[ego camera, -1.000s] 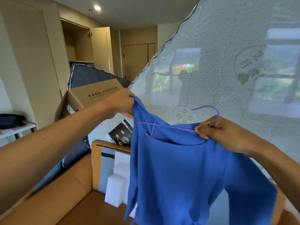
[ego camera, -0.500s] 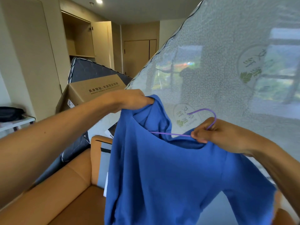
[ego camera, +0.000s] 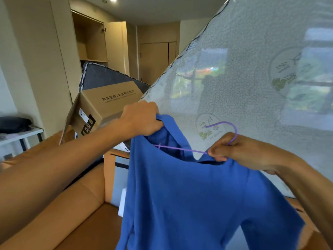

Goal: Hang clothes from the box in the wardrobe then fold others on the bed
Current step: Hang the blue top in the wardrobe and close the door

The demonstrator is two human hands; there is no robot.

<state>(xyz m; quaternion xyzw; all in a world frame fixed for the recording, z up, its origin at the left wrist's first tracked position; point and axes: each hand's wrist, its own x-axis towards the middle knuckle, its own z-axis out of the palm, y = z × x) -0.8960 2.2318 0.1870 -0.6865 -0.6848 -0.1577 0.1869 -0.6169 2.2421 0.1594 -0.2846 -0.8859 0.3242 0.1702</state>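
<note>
Right across the far side, leaning up tall: a huge mattress wrapped in shiny plastic. Held up in the air in front of it, between both arms: the blue shirt, sleeves hanging down. Down low on the left: an orange-brown padded seat. Far back on the left: the wardrobe, standing open, with a shelf inside. Nearer, tilted over just in front of a dark mattress: the cardboard box, printed words on one side. Off at the left edge: a white tabletop with a black bag on top. Then the left grip, curled tight, bunching up the shirt's edge beside the neck hole. Next the right grip, fingers curled, pinching the hanger just under its hook and touching the collar too. Last and thinnest: the purple wire hanger, hook poking up above the right grip, one thin arm running left into the neck hole.
</note>
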